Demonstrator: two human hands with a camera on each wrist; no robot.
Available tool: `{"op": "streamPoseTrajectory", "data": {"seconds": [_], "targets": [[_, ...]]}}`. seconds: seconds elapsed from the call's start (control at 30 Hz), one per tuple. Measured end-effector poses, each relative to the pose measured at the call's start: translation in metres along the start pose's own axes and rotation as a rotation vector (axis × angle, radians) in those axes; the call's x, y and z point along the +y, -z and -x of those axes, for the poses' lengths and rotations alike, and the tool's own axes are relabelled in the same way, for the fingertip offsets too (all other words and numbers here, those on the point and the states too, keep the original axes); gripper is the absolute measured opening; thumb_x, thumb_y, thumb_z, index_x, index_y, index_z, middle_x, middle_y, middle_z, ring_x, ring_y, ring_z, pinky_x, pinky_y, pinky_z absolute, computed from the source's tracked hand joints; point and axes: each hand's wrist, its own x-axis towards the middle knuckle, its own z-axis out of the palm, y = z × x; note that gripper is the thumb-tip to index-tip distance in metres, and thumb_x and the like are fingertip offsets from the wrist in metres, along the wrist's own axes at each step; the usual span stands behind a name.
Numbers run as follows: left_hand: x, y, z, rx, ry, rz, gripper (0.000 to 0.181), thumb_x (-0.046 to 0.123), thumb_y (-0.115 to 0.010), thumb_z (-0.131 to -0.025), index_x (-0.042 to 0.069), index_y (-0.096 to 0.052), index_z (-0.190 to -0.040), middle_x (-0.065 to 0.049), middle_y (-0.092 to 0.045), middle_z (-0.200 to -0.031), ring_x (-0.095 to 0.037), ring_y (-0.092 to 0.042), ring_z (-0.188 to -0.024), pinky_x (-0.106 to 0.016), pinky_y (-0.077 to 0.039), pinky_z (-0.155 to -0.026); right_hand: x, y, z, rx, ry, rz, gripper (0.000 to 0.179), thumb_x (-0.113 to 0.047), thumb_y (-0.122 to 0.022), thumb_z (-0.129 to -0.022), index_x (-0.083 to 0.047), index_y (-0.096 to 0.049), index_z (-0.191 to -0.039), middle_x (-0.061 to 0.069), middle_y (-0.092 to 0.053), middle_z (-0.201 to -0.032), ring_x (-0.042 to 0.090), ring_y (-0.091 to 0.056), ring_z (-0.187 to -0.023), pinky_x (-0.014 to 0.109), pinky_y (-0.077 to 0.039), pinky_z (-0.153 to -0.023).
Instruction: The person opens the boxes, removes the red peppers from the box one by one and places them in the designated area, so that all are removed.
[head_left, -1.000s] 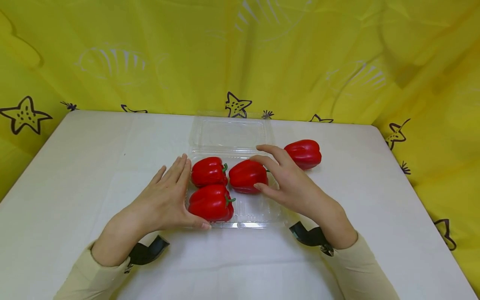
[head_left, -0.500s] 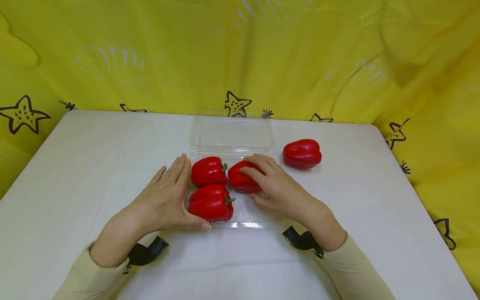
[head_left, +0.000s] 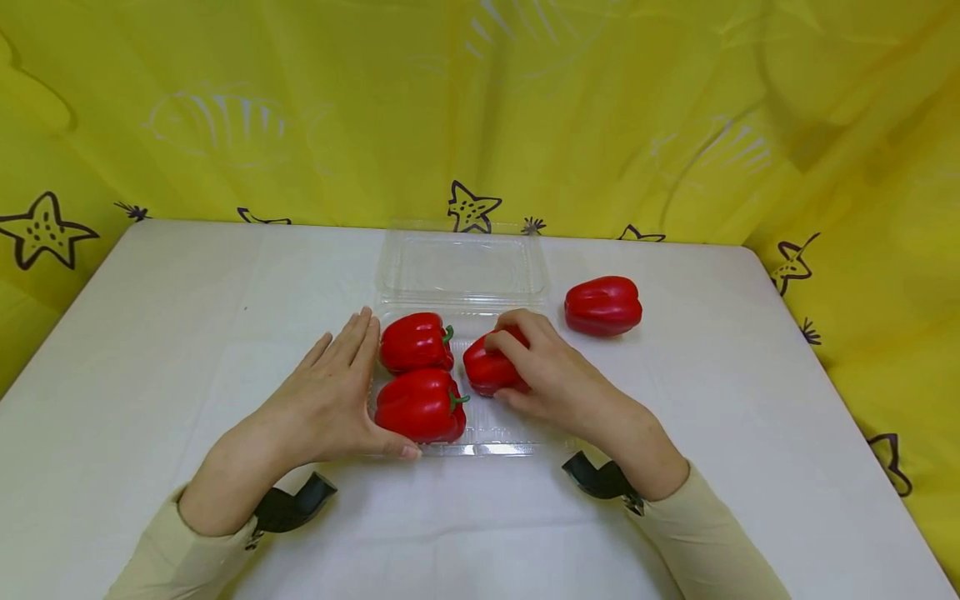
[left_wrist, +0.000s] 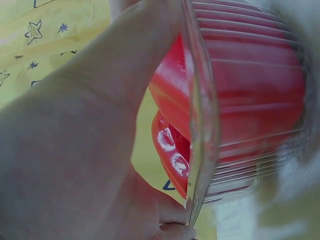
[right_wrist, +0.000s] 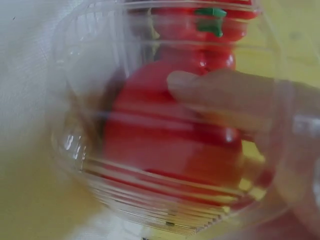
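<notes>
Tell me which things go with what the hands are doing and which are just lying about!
Part of the job, it seems:
right hand and held pepper
left hand, touching the clear box
far pepper and near pepper, both inside the box
loose pepper outside the box, perhaps

Just there:
yellow curtain
white table
black straps at the wrists

Yel. cloth (head_left: 375, 117) (starfish (head_left: 47, 231)), wht tbl (head_left: 465, 525).

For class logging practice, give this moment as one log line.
left hand: touching clear rectangular plastic box; right hand: gripping red bell pepper inside; also inside: two red peppers; lid: open; outside: fourth red pepper
</notes>
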Motion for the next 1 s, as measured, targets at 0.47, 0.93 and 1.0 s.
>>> {"op": "streamPoseTrajectory", "data": {"seconds": [0.47,0.93,1.0], "targets": [[0.001,-0.001,0.0,-0.006,0.002,0.014,0.144,0.083,-0.073,-0.056,-0.004,-0.016,-0.156,-0.024,-0.016,-0.164,-0.041,-0.018,-0.152,-0.063,-0.019,-0.12,0.0,-0.003,0.001,-0.02,0.014,0.054,0.069,-0.022,-0.087,-0.075,-0.01,-0.054,-0.134,0.009,-0.049,-0.132,0.025,-0.047,-0.127,0.034,-0.056,-0.096],[0.004,-0.003,0.001,0.009,-0.002,0.002,0.143,0.083,-0.072,-0.058,-0.006,-0.017,-0.155,-0.024,-0.016,-0.164,-0.041,-0.018,-0.152,-0.063,-0.02,-0.119,-0.001,0.02,0.005,0.055,-0.015,-0.002,0.073,-0.018,-0.087,-0.076,-0.008,-0.049,-0.138,0.009,-0.052,-0.137,0.025,-0.048,-0.13,0.04,-0.056,-0.097],[0.004,-0.003,0.001,0.006,0.002,0.002,0.143,0.083,-0.072,-0.058,-0.005,-0.016,-0.155,-0.024,-0.016,-0.164,-0.041,-0.017,-0.152,-0.063,-0.02,-0.12,-0.001,0.025,0.007,0.069,-0.021,-0.017,0.073,-0.017,-0.086,-0.076,-0.008,-0.049,-0.138,0.009,-0.051,-0.138,0.025,-0.047,-0.13,0.041,-0.056,-0.097]]}}
